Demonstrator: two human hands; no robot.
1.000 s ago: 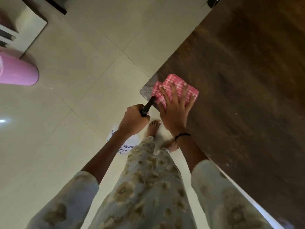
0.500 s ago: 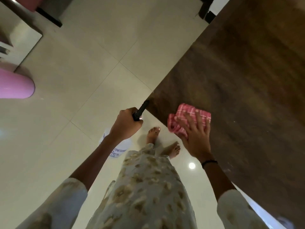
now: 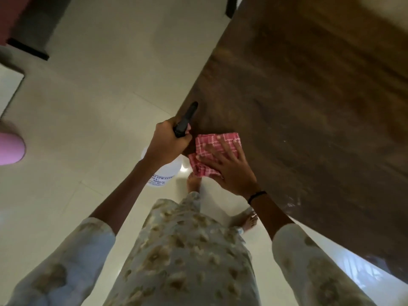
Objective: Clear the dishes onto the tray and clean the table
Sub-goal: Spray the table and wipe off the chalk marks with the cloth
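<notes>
A dark wooden table [image 3: 309, 120] fills the right side of the head view. At its near left edge lies a pink checked cloth [image 3: 209, 149], partly hanging over the edge. My right hand [image 3: 229, 168] presses flat on the cloth with fingers spread. My left hand [image 3: 167, 142] grips the black trigger head of a white spray bottle [image 3: 164, 173], whose body hangs below my wrist beside the table edge. No dishes or tray are in view.
Pale floor tiles [image 3: 99, 107] spread to the left. A pink rounded object [image 3: 10, 149] sits at the left edge and dark furniture [image 3: 28, 40] at the top left. My bare feet [image 3: 247, 219] stand close to the table edge.
My right hand slid the cloth along the table's near edge, away from the corner and then back toward my left hand. The left hand with the bottle rose closer to the table edge.
</notes>
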